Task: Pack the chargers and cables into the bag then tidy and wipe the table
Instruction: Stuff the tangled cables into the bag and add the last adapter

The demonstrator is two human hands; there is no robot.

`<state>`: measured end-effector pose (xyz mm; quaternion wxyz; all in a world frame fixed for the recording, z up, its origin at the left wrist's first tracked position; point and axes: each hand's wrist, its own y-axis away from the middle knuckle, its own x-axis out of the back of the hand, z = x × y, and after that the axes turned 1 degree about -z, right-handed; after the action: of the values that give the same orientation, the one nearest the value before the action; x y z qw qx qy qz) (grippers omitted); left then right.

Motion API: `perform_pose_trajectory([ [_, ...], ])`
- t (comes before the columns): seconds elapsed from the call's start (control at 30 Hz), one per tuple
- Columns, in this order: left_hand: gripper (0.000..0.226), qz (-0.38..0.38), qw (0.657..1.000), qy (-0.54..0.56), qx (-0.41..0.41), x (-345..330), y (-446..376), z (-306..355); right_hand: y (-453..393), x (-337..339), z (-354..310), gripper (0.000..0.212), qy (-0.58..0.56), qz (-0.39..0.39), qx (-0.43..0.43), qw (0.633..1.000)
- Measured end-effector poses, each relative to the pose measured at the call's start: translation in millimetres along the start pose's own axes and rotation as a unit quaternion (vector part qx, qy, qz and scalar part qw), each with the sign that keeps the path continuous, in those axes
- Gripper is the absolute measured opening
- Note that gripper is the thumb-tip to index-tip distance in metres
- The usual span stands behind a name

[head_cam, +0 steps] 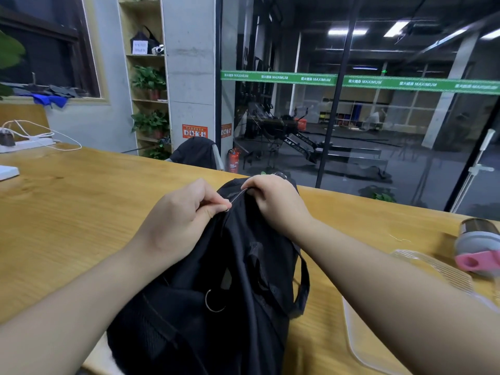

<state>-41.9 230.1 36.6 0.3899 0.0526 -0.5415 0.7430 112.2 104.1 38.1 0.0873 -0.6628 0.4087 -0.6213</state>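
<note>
Head view: a black bag (216,293) stands on the near edge of a wooden table (67,212), directly in front of the person. The left hand (181,212) is curled, with thumb and forefinger pinching a small metal zip pull (226,209) at the top of the bag. The right hand (273,201) is also curled, its fingers gripping the bag's upper edge just beside the zip line. The two hands sit close together at the top of the bag, not touching each other. A metal ring (213,300) hangs on the bag's front, and a black strap (304,282) loops down its right side.

At the far left end of the table lies a white power strip (27,144) with a dark charger (6,138) plugged into it and a white cable (54,132) looping across it. These are well apart from the bag. On the right of the table lie a clear plastic lid (433,266) and a bottle (479,244) with a grey and pink cap, resting on its side. A dark chair (196,154) stands behind the far edge of the table.
</note>
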Motion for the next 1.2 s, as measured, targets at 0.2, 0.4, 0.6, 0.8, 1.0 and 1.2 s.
perform_pose_trajectory([
  [0.2, 0.011, -0.003, 0.999, 0.031, -0.018, 4, 16, 6, 1, -3, 8, 0.023, -0.028, -0.003, -0.079, 0.996],
  [0.4, 0.008, -0.009, 0.998, 0.059, -0.028, 15, 31, 16, 3, -5, 6, 0.022, -0.034, -0.001, -0.141, 0.989],
  [0.6, 0.015, 0.002, 0.997, 0.062, -0.035, 28, 43, 23, 6, -10, -3, 0.024, -0.051, 0.026, -0.197, 0.979],
  [0.8, 0.01, 0.003, 0.994, 0.048, -0.094, 45, 50, 43, 17, -2, -4, 0.023, -0.037, 0.023, -0.267, 0.963],
  [1.0, 0.008, -0.027, 0.998, 0.03, -0.057, 46, 57, 49, 28, 10, -15, 0.023, -0.094, -0.021, -0.295, 0.95],
  [1.2, 0.011, -0.115, 0.991, -0.062, 0.001, 26, 54, 61, 74, 25, -49, 0.044, -0.16, -0.098, -0.325, 0.927],
])
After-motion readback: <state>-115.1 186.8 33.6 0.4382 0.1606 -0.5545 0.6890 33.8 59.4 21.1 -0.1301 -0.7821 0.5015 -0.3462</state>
